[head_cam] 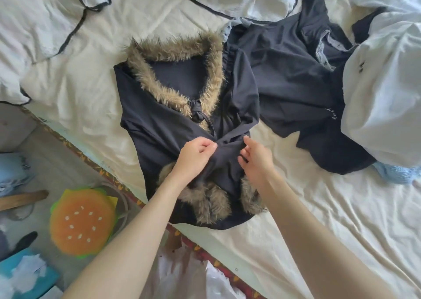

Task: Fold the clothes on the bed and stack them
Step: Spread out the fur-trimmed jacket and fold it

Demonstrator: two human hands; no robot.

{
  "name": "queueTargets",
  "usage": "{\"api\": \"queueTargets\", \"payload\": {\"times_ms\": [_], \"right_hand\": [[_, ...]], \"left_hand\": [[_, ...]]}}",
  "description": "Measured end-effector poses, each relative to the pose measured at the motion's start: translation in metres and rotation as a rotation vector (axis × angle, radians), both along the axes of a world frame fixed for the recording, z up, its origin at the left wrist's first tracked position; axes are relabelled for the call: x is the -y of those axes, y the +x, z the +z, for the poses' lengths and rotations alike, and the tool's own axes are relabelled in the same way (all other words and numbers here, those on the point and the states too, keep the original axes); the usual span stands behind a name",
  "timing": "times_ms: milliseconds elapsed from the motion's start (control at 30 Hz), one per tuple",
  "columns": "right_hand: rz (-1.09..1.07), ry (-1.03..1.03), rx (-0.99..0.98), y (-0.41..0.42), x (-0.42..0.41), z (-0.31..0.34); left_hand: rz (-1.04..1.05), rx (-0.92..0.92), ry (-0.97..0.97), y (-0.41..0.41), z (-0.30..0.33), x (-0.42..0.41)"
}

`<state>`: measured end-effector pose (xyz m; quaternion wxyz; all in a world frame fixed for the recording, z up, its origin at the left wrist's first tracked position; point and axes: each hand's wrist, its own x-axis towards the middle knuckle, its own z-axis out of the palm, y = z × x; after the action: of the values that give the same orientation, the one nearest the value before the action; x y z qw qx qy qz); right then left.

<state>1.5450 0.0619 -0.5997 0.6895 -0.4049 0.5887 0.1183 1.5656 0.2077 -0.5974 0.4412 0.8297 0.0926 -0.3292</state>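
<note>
Black, fur-trimmed top (173,121) lay spread near the edge of the bed (319,219), folding under way. The left hand (193,156) pinched its middle fabric; the right hand (256,162) hovered released beside it. Next, probably, the sides needed folding inward. A dark garment (296,89) waited alongside.

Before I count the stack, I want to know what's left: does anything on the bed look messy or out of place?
Yes. A dark garment lies crumpled and unfolded beside the fur-trimmed top, partly under the white duvet. The top's sleeves are bunched across its front where both hands work. No folded stack shows.
</note>
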Motion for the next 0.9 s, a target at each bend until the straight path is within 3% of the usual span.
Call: {"api": "queueTargets", "payload": {"times_ms": [67, 167, 233, 300, 400, 467, 667, 767, 900], "right_hand": [[0.079, -0.286, 0.158, 0.0, -0.001, 0.01], [0.62, -0.797, 0.444, -0.005, -0.017, 0.022], [0.964, -0.86, 0.492, -0.01, -0.028, 0.018], [1.079, -0.724, 0.349, -0.012, -0.032, 0.005], [0.648, -0.227, 0.144, -0.004, -0.029, -0.001], [0.417, -0.053, 0.098, 0.006, -0.024, -0.009], [0.295, 0.123, 0.107, 0.048, -0.007, -0.016], [0.292, 0.078, 0.189, 0.071, -0.006, -0.012], [0.383, 0.024, 0.358, 0.075, -0.012, -0.011]], "left_hand": [[0.248, -0.133, -0.152, -0.004, 0.005, -0.011], [0.517, -0.239, -0.162, -0.014, 0.005, -0.028], [0.465, -0.188, 0.035, -0.019, 0.001, -0.036], [0.324, -0.139, 0.188, -0.02, 0.001, -0.041], [0.169, -0.032, 0.249, -0.011, -0.002, -0.04], [0.093, 0.017, 0.258, 0.0, -0.004, -0.033], [-0.013, -0.029, 0.291, 0.021, -0.011, -0.017], [0.195, 0.011, 0.171, 0.029, -0.011, -0.036], [0.315, -0.009, 0.291, 0.032, -0.015, -0.069]]}}
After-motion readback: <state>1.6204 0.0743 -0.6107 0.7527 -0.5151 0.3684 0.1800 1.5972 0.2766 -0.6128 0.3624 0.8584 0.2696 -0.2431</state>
